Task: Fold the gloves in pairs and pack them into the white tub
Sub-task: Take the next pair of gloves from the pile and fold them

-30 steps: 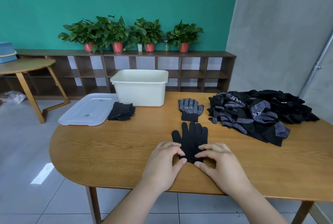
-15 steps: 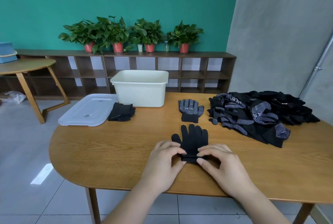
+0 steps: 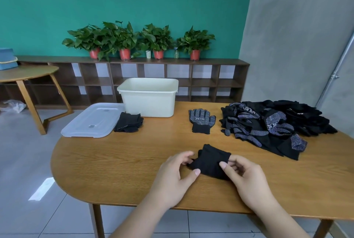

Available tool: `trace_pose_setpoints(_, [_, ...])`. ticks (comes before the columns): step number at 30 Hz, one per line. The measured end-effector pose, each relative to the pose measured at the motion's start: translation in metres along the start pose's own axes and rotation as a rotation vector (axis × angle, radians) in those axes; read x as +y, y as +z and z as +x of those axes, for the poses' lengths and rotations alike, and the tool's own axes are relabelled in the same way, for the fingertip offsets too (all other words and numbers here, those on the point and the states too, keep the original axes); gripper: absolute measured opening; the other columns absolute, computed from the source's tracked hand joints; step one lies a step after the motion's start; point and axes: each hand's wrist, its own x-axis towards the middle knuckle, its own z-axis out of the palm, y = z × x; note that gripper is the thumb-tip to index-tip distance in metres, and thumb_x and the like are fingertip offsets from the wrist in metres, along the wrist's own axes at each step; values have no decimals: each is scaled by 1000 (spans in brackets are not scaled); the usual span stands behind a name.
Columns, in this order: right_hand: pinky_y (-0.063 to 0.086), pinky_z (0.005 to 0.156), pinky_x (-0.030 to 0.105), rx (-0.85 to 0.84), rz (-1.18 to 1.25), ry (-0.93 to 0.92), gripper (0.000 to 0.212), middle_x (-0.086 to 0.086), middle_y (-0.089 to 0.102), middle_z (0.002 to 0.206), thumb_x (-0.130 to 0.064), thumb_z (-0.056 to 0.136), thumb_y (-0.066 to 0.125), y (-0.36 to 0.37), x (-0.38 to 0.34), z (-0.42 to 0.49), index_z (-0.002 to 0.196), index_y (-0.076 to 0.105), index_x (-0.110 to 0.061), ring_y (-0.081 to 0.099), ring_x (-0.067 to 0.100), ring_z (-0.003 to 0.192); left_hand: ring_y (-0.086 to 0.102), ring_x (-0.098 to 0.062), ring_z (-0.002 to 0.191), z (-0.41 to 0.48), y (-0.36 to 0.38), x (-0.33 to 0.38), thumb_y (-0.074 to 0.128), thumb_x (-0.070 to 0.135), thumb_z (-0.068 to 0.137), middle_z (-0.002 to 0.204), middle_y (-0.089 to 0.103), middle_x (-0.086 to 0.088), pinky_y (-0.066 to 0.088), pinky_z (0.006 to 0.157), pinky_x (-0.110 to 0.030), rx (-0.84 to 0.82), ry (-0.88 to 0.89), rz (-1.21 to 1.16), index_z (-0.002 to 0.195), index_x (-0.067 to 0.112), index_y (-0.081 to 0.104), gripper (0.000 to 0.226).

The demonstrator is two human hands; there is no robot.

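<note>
**ITEM: FOLDED GLOVE, HELD BETWEEN TWO HANDS, NEAR EDGE OF TABLE**

Location. The folded glove (image 3: 210, 161) is a plain black bundle, doubled over, at the near middle of the wooden table (image 3: 115, 161). Whether it is one glove or a stacked pair cannot be told, nor whether it rests on the wood or is raised just off it.

Grip. The left hand (image 3: 176, 177) pinches the bundle's left edge between thumb and curled fingers. The right hand (image 3: 247, 180) pinches the right edge the same way. The bundle spans the gap between them, and its open cuff end points away from the person.

Governing relation. The white tub (image 3: 149, 101) stands at the far side of the table, well apart from the bundle and to its left. Its mouth is open, and its contents are hidden by the wall. The left hand is the nearer to it, so the carry would likely run forward and leftward. The bundle is compact, about as wide as it is deep, and its far edge runs across from hand to hand.

Associated stock. A folded black pair (image 3: 128, 123) lies just beside the tub, partly on the clear lid (image 3: 90, 121). One dotted glove (image 3: 201, 121) lies flat to the right of the tub. The unsorted pile (image 3: 272, 126) lies further right.

Status. Judged mid-fold, with nothing from this bundle packed yet.
</note>
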Motion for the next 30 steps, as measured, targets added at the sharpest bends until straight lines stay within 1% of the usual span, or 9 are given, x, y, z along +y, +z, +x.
trace_pose_setpoints(2, [54, 77, 24, 34, 36, 74, 10, -9, 75, 84, -25, 91, 81, 1, 2, 3, 92, 76, -34, 65, 10, 77, 49, 14, 122, -1, 0, 1, 69, 54, 95, 122, 59, 33, 42, 105, -20, -21, 6, 25, 147, 53, 48, 56])
trace_pose_setpoints(5, [52, 72, 16, 87, -41, 149, 17, -17, 75, 83, -27, 90, 82, 5, 6, 10, 98, 72, -37, 67, 3, 77, 48, 13, 120, -3, 0, 2, 67, 54, 97, 127, 58, 33, 40, 100, -13, -45, 15, 70, 149, 58, 41, 58])
trace_pose_setpoints(8, [47, 68, 14, 116, -142, 205, 18, -11, 74, 80, -34, 90, 81, 9, 8, 17, 106, 72, -33, 67, -2, 76, 39, 24, 119, -4, 0, 4, 66, 51, 99, 132, 55, 33, 31, 96, -1, -59, 40, 106, 150, 57, 40, 58])
trace_pose_setpoints(14, [40, 64, 14, 168, -363, 210, 22, -9, 67, 75, -36, 91, 80, 17, 13, 26, 110, 72, -28, 63, 3, 73, 41, 3, 133, -3, 4, 1, 57, 63, 98, 140, 44, 36, 38, 115, -28, -143, 87, 194, 150, 51, 47, 54])
trace_pose_setpoints(19, [44, 69, 26, 222, -492, 189, 36, 1, 58, 108, -29, 95, 76, 31, 14, 23, 128, 64, -19, 53, 8, 78, 29, 1, 141, -3, 4, 6, 46, 71, 98, 150, 33, 30, 28, 122, -31, -195, 168, 373, 157, 39, 45, 67])
trace_pose_setpoints(23, [53, 88, 49, 296, -686, 36, 43, 8, 51, 141, -30, 101, 65, 33, 10, 17, 141, 59, -16, 49, 34, 117, 12, -1, 152, -5, 3, 11, 41, 74, 98, 163, 14, 26, 20, 127, -33, -205, 180, 434, 163, 37, 33, 76])
trace_pose_setpoints(26, [36, 118, 51, -7, -876, 3, 56, -3, 12, 174, -43, 110, 39, 36, 6, 16, 162, 29, -25, 13, 32, 157, 2, -3, 157, -4, 2, 14, 37, 74, 100, 170, 4, 24, 8, 129, -33, -260, 247, 491, 167, 35, 21, 79])
trace_pose_setpoints(28, [16, 129, 47, -205, -920, 69, 58, -9, -8, 175, -47, 112, 18, 38, 9, 19, 167, 10, -29, -10, 26, 161, -1, -5, 158, -4, 3, 15, 33, 72, 102, 173, 5, 21, 3, 130, -35, -323, 283, 546, 168, 33, 19, 77])
trace_pose_setpoints(30, [8, 130, 45, -263, -907, 134, 60, -13, -9, 174, -49, 111, 12, 37, 9, 22, 168, 4, -30, -13, 24, 160, -1, -6, 159, -4, 6, 13, 30, 70, 104, 174, 7, 18, 5, 131, -40, -374, 290, 587, 168, 30, 18, 76])
